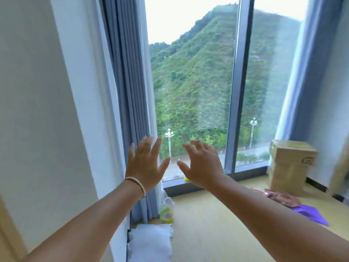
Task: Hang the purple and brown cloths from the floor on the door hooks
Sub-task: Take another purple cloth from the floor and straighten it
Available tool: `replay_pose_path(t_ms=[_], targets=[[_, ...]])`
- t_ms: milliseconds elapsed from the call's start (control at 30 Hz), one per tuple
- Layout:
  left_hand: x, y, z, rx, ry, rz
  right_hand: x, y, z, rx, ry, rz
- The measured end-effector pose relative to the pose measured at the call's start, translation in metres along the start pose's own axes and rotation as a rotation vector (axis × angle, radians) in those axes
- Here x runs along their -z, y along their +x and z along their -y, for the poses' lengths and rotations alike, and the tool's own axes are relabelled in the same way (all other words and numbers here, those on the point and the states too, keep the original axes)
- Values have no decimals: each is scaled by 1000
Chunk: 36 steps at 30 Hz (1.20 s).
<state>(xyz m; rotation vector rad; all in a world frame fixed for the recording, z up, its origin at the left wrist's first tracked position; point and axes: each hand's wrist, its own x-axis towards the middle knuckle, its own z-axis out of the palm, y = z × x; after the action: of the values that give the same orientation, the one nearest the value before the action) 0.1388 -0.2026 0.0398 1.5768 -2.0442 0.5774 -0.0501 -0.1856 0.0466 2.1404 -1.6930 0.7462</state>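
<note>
While I hold both arms out toward the window (pixel 192 87), my left hand (pixel 144 167) and right hand (pixel 204 167) are spread, each grip empty. The brown cloth (pixel 281 197) and purple cloth (pixel 311 213) lie touching on the floor (pixel 207 224) to my right, near a cardboard box (pixel 290 165).

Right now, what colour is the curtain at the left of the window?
The curtain is grey-blue with vertical pleats, seen best in the head view.
</note>
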Motion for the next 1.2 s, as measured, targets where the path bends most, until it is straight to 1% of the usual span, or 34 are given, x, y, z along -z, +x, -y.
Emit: replay_pose_path(t_ms=[233,467,633,800,967,1200], targets=[[-41,72,-196,-314,-251,1,64,-44,-174,-285,-199,-71],[-55,100,-352,-556,-419,26,124,-110,-294,-543,-366,-114],[-63,112,-448,-688,-479,55,156,-163,-367,-722,-468,-81],[-80,116,-538,-816,-506,95,172,-208,-424,-844,-534,-41],[-102,122,-617,-905,-555,148,180,-234,-476,-942,-576,7],[-144,147,-735,-1026,-593,162,183,-257,-572,-1088,-588,29]])
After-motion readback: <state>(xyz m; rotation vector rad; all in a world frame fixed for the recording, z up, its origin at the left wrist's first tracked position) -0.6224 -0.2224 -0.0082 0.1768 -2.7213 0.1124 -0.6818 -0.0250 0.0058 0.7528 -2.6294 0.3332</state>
